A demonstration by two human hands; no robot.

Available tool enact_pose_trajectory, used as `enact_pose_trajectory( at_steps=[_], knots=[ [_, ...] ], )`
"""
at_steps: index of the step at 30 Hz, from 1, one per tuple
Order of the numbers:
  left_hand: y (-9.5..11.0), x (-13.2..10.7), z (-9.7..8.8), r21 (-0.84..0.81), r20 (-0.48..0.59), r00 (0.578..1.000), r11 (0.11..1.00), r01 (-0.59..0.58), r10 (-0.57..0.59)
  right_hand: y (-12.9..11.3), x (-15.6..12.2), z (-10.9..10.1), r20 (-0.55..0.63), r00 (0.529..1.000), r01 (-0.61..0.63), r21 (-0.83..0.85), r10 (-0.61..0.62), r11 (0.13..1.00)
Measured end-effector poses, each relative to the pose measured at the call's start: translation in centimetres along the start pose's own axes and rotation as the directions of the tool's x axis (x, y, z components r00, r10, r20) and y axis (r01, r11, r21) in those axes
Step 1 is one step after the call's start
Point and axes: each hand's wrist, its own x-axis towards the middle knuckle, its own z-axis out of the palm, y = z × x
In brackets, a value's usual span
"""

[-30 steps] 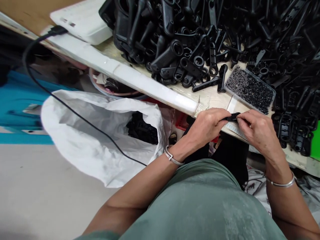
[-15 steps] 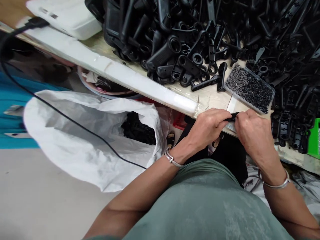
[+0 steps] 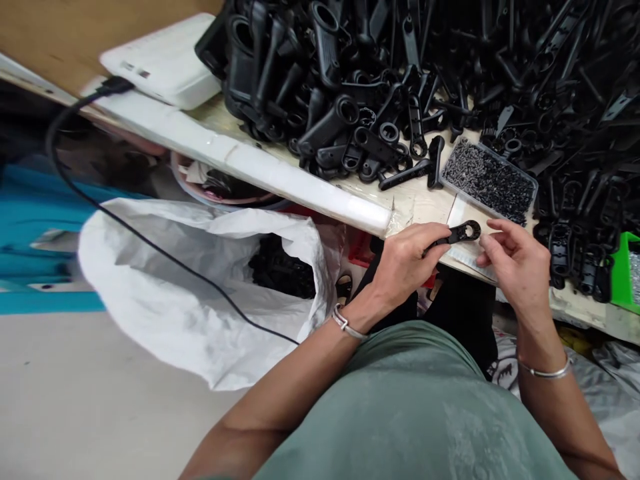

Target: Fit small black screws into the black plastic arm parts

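My left hand (image 3: 407,263) is closed around a small black plastic part (image 3: 460,234) whose ring end sticks out to the right, just over the table's near edge. My right hand (image 3: 515,263) hovers right beside that ring end, fingers loosely curled and apart, holding nothing I can see. Just beyond both hands lies a clear tray of small black pieces (image 3: 487,179). A big heap of black plastic handles (image 3: 400,80) covers the table behind it.
A white sack (image 3: 200,287) with black parts inside stands open on the floor to the left. A black cable (image 3: 125,227) runs across it up to a white box (image 3: 163,60). A white foam strip (image 3: 240,160) lines the table edge. A green bin (image 3: 627,270) sits at far right.
My right hand has let go of the black part and drawn back a little; the ring end now shows. My left hand still grips the part.
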Motion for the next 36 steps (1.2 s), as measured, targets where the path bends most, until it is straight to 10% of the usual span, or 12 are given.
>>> enact_pose_trajectory(
  at_steps=[5,11,29,36],
  knots=[
    [1.1,-0.5,0.6,0.052,-0.087,0.995,0.998,-0.041,0.046,-0.7,-1.2,1.8,0.125,0.962,-0.269,0.564,0.241,0.781],
    [1.9,-0.8,0.8,0.076,-0.126,0.984,0.990,-0.116,0.125,-1.4,-0.8,2.7,0.152,0.936,-0.325,0.717,0.317,0.616],
    [2.2,-1.2,0.8,-0.043,-0.015,0.999,0.998,-0.037,0.037,-1.0,-0.7,2.3,0.130,0.932,-0.335,0.664,0.338,0.669],
    [0.4,0.6,-1.7,0.154,-0.021,0.986,0.975,-0.159,0.164,0.9,-0.6,-7.3,-0.009,0.982,-0.179,0.303,0.190,0.936]
  ],
)
